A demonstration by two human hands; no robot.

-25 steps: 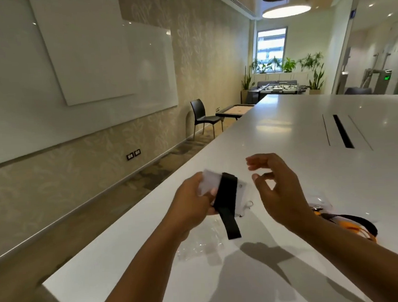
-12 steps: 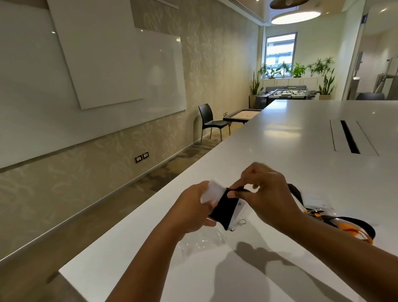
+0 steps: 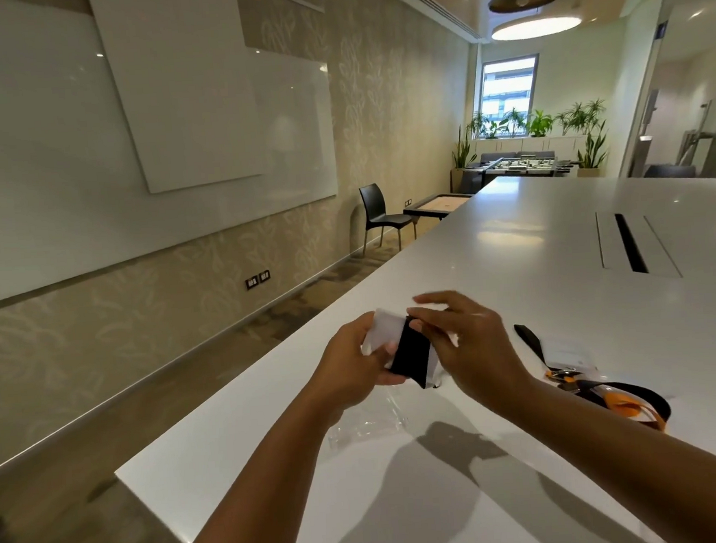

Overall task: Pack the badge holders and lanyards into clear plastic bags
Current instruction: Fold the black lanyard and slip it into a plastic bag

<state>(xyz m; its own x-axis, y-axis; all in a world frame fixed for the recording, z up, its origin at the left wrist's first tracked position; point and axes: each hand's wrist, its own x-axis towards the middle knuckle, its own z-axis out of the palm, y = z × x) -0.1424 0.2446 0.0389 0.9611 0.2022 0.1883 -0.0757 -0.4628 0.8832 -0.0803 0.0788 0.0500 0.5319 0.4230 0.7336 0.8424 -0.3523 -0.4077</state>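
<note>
Person at white table (image 3: 516, 260), centre of frame. Left hand (image 3: 350, 363) closed around badge holder (image 3: 383, 326), black lanyard (image 3: 411, 358) wrapped across it. Right hand (image 3: 465, 340) curled, fingertips pinching lanyard at top edge. Bundle held above table, not yet bagged. Clear plastic bag (image 3: 369, 425) lies flat just below hands, apparently empty. Further lanyards, black and orange (image 3: 611, 397), lower right, unpacked. Judgement: early stage; no packed bag in view, bagging remains.

Head-worn view, forward-down over table (image 3: 516, 260)
</note>
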